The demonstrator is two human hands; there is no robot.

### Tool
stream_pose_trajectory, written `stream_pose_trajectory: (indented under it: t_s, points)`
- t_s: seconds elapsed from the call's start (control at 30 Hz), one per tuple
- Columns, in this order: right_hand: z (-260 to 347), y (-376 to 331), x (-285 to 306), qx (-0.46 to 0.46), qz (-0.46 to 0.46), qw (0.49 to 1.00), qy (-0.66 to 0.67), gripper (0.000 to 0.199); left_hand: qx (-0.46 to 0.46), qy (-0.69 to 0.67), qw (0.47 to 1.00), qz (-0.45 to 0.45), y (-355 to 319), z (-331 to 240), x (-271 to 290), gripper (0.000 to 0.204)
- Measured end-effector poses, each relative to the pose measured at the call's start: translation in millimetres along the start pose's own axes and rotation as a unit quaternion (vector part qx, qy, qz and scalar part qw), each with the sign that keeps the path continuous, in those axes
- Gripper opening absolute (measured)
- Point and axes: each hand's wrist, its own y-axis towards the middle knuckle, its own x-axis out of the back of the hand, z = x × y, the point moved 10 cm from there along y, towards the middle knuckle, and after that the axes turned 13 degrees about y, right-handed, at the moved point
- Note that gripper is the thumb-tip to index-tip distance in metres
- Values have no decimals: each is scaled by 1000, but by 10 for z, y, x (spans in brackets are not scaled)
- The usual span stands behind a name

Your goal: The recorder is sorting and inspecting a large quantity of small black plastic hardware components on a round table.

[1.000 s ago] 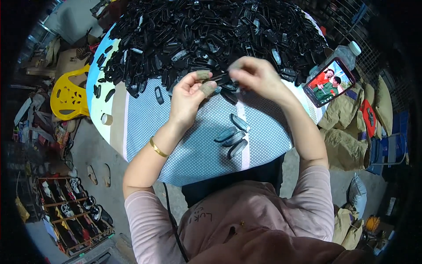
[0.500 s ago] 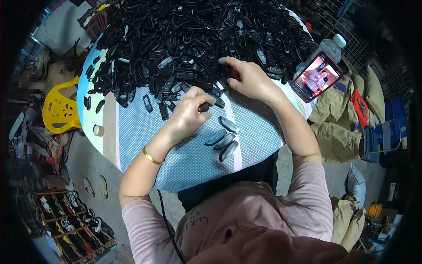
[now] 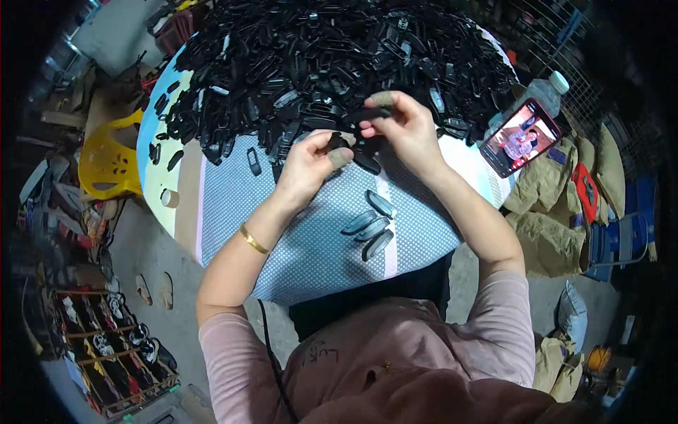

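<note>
Two hands are meeting above the middle of the table (image 3: 233, 212), just at the near edge of the black pile (image 3: 332, 63). The right hand (image 3: 402, 131) is pinching a long black piece (image 3: 367, 113) between thumb and fingertips, holding it roughly level. The left hand (image 3: 311, 166) is closing its fingers on a smaller black part (image 3: 337, 141) just below and beside that piece; the two parts are looking very close, though whether they are touching cannot be told. A gold bangle (image 3: 252, 239) is sitting on the left wrist.

The pile is covering the whole far half of the table, with loose pieces trailing toward the left edge. Nearer the person, four finished pieces (image 3: 369, 226) are lying side by side on the dotted cloth, well apart from the pile and close to the near edge. At the right edge a phone (image 3: 521, 138) is leaning with its screen lit, and a bottle (image 3: 544, 90) is standing just behind it. A tape roll (image 3: 169, 198) is lying at the left edge, and a yellow chair (image 3: 106, 159) is standing beyond it on the floor.
</note>
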Motion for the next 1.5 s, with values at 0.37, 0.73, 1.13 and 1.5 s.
stream_pose_trajectory:
  t_s: [0.37, 0.73, 1.13, 1.5]
  points:
    - [124, -201, -433, 107, 148, 966, -184, 25, 16, -126, 991, -35, -41, 30, 85, 22]
    - [22, -228, -354, 41, 103, 986, -127, 28, -23, -190, 980, -48, -38, -49, 142, 40]
    - [256, -376, -527, 251, 120, 887, -368, 30, -5, -85, 992, -97, -91, -41, 174, 34]
    - [-176, -240, -402, -45, 188, 957, -215, 33, -19, -100, 995, 2, -102, -246, 168, 29]
